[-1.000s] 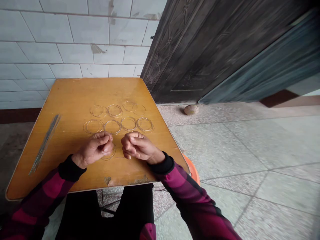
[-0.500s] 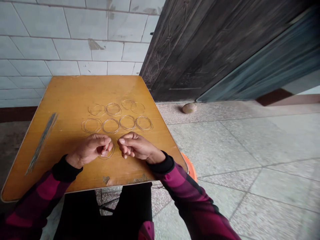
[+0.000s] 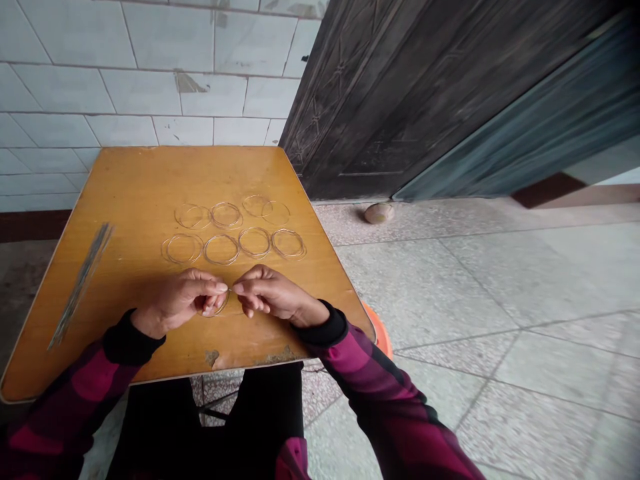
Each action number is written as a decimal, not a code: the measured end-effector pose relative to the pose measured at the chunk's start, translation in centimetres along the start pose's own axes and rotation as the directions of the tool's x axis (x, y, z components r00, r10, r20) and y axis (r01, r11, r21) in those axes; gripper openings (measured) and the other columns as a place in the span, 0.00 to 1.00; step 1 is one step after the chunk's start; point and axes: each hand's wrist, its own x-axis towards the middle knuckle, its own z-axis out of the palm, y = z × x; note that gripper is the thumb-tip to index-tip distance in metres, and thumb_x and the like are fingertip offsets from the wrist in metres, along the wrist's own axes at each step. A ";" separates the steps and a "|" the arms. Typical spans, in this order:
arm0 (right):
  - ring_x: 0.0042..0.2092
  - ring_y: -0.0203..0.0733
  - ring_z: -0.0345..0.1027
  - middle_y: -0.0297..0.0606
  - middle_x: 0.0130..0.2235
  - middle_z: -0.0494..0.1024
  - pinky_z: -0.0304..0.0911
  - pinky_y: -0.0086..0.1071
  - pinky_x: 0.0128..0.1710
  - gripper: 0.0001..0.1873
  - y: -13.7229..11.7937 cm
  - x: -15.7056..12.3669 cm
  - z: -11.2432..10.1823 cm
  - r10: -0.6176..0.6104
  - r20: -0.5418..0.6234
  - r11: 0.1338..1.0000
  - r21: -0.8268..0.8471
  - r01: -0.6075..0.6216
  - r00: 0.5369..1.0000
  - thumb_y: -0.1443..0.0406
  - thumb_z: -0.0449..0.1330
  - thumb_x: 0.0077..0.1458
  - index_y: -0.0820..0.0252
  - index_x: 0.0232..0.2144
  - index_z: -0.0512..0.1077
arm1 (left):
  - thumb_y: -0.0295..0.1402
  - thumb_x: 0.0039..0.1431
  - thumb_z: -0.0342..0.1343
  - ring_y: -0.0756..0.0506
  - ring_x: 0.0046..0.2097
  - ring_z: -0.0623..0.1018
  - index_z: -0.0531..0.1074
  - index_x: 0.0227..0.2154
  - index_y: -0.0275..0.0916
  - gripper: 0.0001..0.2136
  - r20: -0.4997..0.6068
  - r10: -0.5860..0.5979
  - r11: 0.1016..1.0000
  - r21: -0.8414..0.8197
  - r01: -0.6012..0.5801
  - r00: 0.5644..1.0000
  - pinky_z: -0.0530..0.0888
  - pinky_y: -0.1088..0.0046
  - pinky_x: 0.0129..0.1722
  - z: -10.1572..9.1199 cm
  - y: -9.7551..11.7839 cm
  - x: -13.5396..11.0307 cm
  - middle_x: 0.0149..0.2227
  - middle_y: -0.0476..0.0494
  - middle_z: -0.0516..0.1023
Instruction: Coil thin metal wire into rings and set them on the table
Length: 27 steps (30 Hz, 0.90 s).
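Observation:
My left hand [image 3: 183, 299] and my right hand [image 3: 273, 295] meet near the front of a small wooden table [image 3: 140, 180]. Both pinch a thin wire ring [image 3: 218, 304] between thumb and forefinger, fingertips almost touching. Most of that ring is hidden under my left fingers. Just beyond my hands lie several finished wire rings [image 3: 233, 230] in two rows, flat on the tabletop.
A bundle of straight thin wires [image 3: 80, 283] lies along the table's left side. White tiled wall stands behind, a dark wooden door [image 3: 400, 100] to the right. A round stone [image 3: 379, 213] sits on the paved floor. Something orange [image 3: 383, 337] shows under the table's right corner.
My right hand has moved left until its fingertips meet my left hand's at the wire ring. The view has shifted slightly.

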 end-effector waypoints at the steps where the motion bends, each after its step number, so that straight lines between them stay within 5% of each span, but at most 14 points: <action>1: 0.12 0.23 0.53 0.23 0.09 0.62 0.55 0.19 0.16 0.23 0.0 0.0 0.0 0.001 0.006 1.000 -0.007 -0.001 1.000 0.58 0.64 0.51 0.61 0.11 0.66 | 0.40 0.49 0.62 0.54 0.21 0.63 0.66 0.12 0.36 0.18 -0.001 0.001 1.000 0.005 -0.001 1.000 0.59 0.74 0.24 0.0 -0.1 0.0 0.16 0.50 0.65; 11: 0.13 0.24 0.51 0.23 0.10 0.63 0.54 0.19 0.15 0.21 -0.1 -0.2 0.1 0.044 0.070 0.998 -0.040 -0.041 0.997 0.59 0.65 0.50 0.61 0.12 0.67 | 0.43 0.47 0.66 0.54 0.22 0.64 0.69 0.15 0.34 0.19 0.091 -0.107 0.991 -0.074 0.114 0.990 0.60 0.76 0.24 -0.1 -0.3 0.2 0.20 0.49 0.68; 16: 0.13 0.23 0.50 0.23 0.11 0.65 0.44 0.19 0.13 0.16 -0.4 -0.4 0.0 0.105 0.108 0.984 -0.156 -0.088 0.989 0.59 0.66 0.50 0.64 0.19 0.73 | 0.41 0.48 0.67 0.54 0.23 0.67 0.72 0.18 0.32 0.17 0.173 -0.180 0.976 -0.091 0.198 0.968 0.63 0.75 0.23 -0.4 -0.5 0.2 0.23 0.46 0.71; 27: 0.15 0.22 0.52 0.26 0.15 0.69 0.44 0.19 0.13 0.23 -1.4 -0.7 0.0 0.139 0.084 0.952 -0.285 -0.110 0.987 0.52 0.71 0.44 0.64 0.16 0.70 | 0.38 0.45 0.70 0.53 0.24 0.69 0.75 0.19 0.31 0.15 0.262 -0.261 0.920 -0.225 0.321 0.929 0.65 0.77 0.22 -0.6 -1.8 0.6 0.22 0.45 0.72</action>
